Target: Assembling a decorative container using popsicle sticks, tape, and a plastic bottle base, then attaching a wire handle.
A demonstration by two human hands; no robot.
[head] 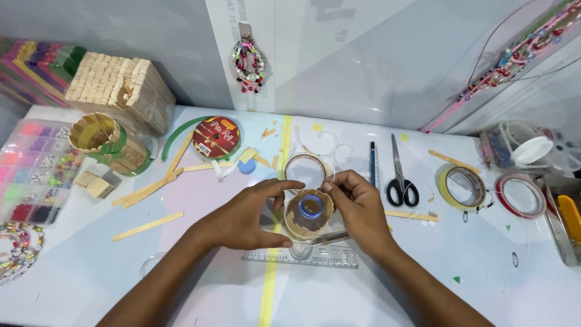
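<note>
A small bottle (308, 212) ringed with wooden sticks is held upright just above the counter (460, 260), between both hands. The left hand (245, 218) is closed around its side, and the right hand (357, 206) pinches its rim. The sticks are best kept flush and level, with steady, light pressure, so that none is tilted.

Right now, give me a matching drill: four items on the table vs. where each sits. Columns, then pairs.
Things:
1. scissors
2. ruler
3. bead box
4. ribbon roll

Places:
A. far left edge of the table
B. just right of the right hand
C. nearest the camera, below both hands
D. behind the left hand, beside the green strip

Pairs: 1-B, 2-C, 3-A, 4-D
</note>
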